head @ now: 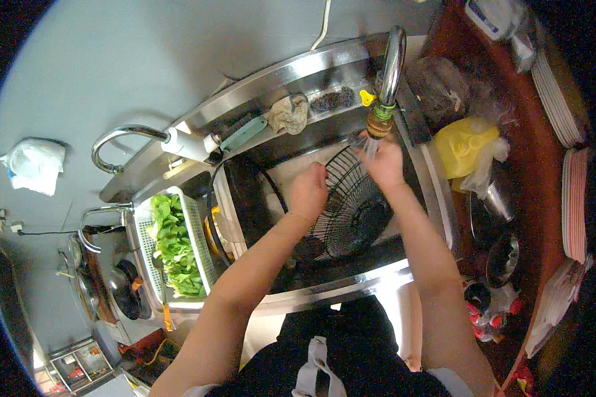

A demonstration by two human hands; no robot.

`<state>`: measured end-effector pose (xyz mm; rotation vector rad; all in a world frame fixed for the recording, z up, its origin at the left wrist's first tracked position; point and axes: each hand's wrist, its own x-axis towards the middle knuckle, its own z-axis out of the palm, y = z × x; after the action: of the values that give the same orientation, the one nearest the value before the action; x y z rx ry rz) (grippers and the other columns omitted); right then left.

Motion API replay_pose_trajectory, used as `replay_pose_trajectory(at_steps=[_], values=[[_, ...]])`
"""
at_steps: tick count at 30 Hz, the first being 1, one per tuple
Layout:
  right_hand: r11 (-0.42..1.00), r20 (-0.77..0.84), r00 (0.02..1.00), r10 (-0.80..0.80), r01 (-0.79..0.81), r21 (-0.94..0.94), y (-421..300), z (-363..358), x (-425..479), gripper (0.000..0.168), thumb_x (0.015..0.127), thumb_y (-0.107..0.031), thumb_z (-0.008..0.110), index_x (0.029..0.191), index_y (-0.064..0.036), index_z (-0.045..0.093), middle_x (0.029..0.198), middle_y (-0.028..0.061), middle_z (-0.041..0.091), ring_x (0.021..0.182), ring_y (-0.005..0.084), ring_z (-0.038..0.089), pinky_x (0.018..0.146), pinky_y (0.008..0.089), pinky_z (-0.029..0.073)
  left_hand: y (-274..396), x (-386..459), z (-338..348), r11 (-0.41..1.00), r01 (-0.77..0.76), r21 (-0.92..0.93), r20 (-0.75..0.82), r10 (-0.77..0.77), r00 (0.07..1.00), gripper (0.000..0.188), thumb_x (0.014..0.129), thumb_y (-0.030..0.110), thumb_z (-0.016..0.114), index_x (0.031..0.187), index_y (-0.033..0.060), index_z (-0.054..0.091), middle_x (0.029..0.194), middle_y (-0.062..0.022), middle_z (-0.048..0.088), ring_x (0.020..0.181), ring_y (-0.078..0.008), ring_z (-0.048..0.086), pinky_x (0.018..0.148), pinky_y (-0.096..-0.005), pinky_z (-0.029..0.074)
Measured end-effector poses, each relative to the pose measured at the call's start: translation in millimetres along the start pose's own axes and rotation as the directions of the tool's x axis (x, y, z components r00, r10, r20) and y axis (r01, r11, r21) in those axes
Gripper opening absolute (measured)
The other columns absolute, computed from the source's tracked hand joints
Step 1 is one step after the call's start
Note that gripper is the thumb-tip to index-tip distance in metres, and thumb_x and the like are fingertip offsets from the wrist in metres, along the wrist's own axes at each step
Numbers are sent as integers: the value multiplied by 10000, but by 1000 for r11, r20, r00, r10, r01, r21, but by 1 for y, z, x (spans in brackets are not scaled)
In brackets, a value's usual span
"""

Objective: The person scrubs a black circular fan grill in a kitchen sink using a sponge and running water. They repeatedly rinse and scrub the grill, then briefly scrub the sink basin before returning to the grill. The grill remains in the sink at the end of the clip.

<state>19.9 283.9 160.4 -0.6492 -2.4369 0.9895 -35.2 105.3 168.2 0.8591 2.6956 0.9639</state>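
Water runs from the chrome faucet (393,69) onto my right hand (385,161), whose fingers are spread under the stream at the right side of the metal sink. My left hand (309,191) is curled at the left rim of a dark wire strainer basket (357,213); whether it grips anything is hidden. The strainer lies tilted in the sink basin (298,166), below both hands. A cloth sleeve with green bands wraps the faucet's outlet, and a yellow tag (367,98) hangs beside it.
A white perforated basket (201,258) of leafy greens (176,243) stands left. On the back ledge are a crumpled rag (289,114), a green-handled brush (243,134) and a dark scouring pad (333,99). A yellow plastic bag (464,146) and stacked plates (573,206) lie right.
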Motion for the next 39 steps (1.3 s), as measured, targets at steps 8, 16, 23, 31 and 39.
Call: replay_pose_trajectory(at_steps=[8,16,23,31,39], values=[[997,73,997,15,-20,72,10,2,12,282,681,-175,727,918,-51,638,871,131,627,824,307,606,740,367,479,-1,-4,-4,1000,1,-29,14,-1,1000,196,880,185,453,785,30,527,725,-218,580,702,-414,556,613,-496,431],[988,79,997,-18,30,-150,-57,17,-6,337,685,-275,707,940,-61,656,878,166,608,815,338,588,713,384,473,-9,5,-1,997,70,-39,25,-69,997,191,879,174,457,786,26,532,730,-225,579,707,-415,556,625,-494,431],[974,51,990,132,-139,177,21,6,11,287,741,-297,662,896,-56,644,846,167,629,797,338,600,728,433,480,-30,-1,2,988,-7,-152,-12,5,1000,258,896,246,441,774,68,583,712,-177,596,698,-386,571,620,-471,440],[981,12,1000,11,-8,-195,-59,22,-13,325,685,-245,720,965,-90,662,916,150,623,836,320,593,694,379,481,-10,16,1,995,94,24,98,-96,991,168,845,198,471,833,48,545,827,-204,601,768,-401,569,657,-485,447],[869,-100,907,409,-353,347,22,-19,-35,432,722,-236,733,1073,-21,601,988,107,640,829,199,608,773,303,464,42,54,17,955,-110,274,22,108,994,296,849,296,490,746,25,548,627,-151,601,595,-302,615,540,-416,486]])
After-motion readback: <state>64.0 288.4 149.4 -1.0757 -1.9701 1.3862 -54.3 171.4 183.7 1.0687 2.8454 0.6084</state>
